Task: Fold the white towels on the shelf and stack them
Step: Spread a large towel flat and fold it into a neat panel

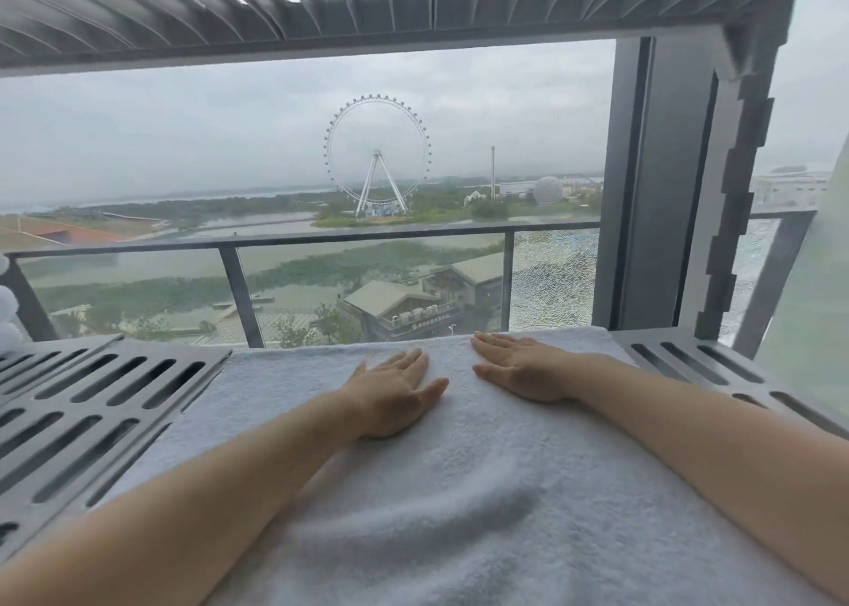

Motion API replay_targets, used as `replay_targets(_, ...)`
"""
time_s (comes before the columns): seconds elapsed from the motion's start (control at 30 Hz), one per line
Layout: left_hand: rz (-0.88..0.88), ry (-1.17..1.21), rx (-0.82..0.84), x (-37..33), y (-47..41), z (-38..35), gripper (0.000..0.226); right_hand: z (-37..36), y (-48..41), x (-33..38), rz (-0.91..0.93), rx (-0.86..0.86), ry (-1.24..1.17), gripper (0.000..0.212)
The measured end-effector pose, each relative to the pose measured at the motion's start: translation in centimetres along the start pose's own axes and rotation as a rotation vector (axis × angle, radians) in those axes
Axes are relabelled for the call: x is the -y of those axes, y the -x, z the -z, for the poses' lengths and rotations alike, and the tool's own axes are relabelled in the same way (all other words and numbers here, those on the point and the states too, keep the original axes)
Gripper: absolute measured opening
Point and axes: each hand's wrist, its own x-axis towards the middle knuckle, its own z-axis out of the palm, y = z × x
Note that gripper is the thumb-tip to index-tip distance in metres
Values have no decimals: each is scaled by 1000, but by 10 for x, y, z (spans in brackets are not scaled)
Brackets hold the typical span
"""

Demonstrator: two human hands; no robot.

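A white terry-cloth towel (459, 481) lies spread across the grey slotted metal shelf (105, 403), its far edge at the shelf's back rim by the window and soft wrinkles in its near half. The left hand (395, 394) and right hand (523, 369) both rest palm-down on the towel near its far edge, side by side and apart, fingers straight and flat, grasping nothing.
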Motion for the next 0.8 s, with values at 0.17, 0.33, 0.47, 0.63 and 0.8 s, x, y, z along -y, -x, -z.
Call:
replay_targets(0.17,-21,-25,0,14,48,-13,80,-20,17,32,98,-4,-56,72)
replay_targets(0.33,-4,-104,-10,5,40,2,67,-4,22,41,56,-41,-29,61)
replay_targets(0.47,32,-100,-42,3,60,-1,68,-13,44,70,180,-73,-152,61)
replay_targets(0.63,19,-70,27,18,114,-6,68,-16,83,72,163,-22,-34,64)
replay_targets(0.8,10,-77,-13,17,149,2,83,-20,115,113,239,22,-99,83)
